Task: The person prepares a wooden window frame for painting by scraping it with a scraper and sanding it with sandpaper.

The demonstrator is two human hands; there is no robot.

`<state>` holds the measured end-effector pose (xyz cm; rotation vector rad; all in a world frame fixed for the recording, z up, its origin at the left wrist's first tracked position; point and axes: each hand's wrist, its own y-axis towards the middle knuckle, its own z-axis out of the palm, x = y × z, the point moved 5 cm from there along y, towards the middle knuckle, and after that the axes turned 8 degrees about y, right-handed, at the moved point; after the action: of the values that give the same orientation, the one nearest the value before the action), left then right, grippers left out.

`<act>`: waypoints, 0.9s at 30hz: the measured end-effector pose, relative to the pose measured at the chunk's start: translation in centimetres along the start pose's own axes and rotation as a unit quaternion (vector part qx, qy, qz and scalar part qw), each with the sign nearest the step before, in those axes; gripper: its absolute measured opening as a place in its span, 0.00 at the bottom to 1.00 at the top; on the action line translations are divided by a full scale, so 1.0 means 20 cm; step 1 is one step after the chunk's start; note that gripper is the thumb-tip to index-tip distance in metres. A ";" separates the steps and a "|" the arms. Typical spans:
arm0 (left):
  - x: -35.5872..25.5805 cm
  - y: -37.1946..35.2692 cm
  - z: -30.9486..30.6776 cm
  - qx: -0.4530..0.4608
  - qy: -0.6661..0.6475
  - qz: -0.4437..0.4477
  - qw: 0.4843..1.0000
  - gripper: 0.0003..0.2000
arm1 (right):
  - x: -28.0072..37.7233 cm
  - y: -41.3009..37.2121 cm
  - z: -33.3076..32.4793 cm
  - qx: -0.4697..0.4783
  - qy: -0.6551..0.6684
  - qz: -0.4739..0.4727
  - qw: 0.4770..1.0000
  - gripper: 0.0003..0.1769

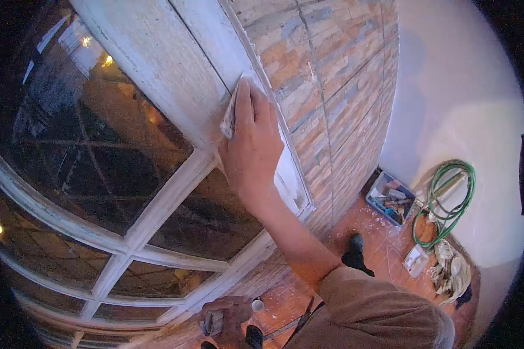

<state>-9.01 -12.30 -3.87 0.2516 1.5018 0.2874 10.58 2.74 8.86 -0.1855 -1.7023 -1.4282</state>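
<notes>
My right hand (pixel 253 148) is pressed against the worn white window frame (pixel 209 35), high in the view. Its fingers are closed on a folded, whitish sheet or pad (pixel 230 119), partly hidden under them. Beside the hand is the narrow side strip of the frame, with dark glass panes (pixel 209 215) on the other side. Low in the view, my left hand (pixel 233 314) is in shadow, its fingers round a small greyish block-like object (pixel 213 323) that I cannot identify.
A brick-patterned wall (pixel 326 99) adjoins the frame. On the reddish, debris-flecked floor stand a blue-grey bin of tools (pixel 384 206), a coiled green hose (pixel 471 192), a small white tray (pixel 415 260) and a crumpled pale bag (pixel 450 270). A white cup (pixel 258 305) is near my left hand.
</notes>
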 end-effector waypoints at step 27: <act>0.03 0.00 -0.01 0.033 0.057 0.012 0.998 0.06 | 0.03 0.05 -0.01 0.018 -0.103 -0.053 0.993 0.41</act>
<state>-9.17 -12.15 -4.54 0.3107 1.6241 0.2755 10.80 2.66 9.98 -0.2324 -1.9282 -1.4967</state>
